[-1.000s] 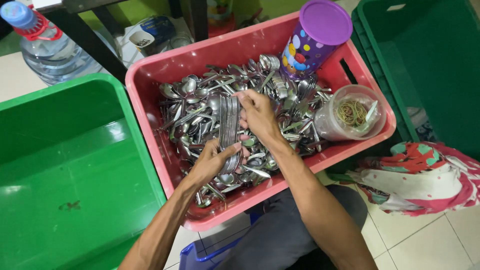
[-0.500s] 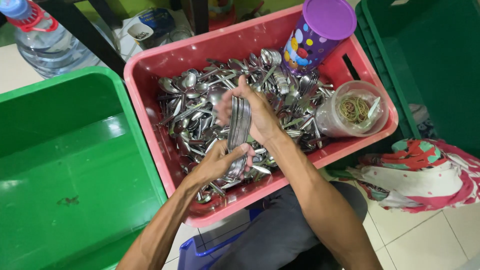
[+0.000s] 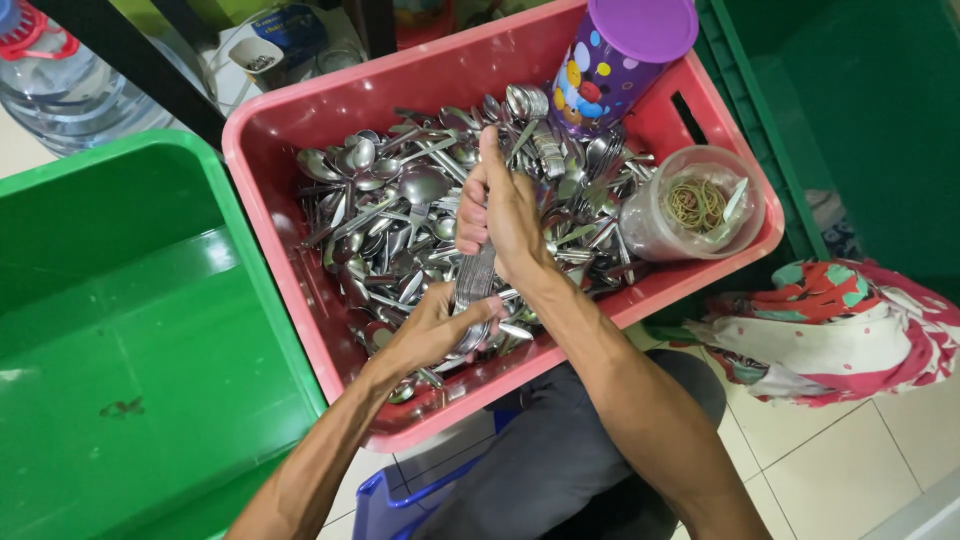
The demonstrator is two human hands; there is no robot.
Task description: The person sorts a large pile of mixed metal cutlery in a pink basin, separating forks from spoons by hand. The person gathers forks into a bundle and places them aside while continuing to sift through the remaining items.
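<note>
Clamping one spoon bundle (image 3: 476,280), right hand (image 3: 505,215) above left hand (image 3: 432,328).

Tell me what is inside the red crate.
The red crate holds a heap of metal spoons, a purple spotted canister and a clear tub of rubber bands. The crate's floor is covered by spoons.

Shiny polished steel spoons (image 3: 400,215); smooth glossy red plastic crate (image 3: 300,290); glossy green plastic bin (image 3: 120,350); clear plastic jar (image 3: 700,205); patterned soft cloth (image 3: 840,320).
</note>
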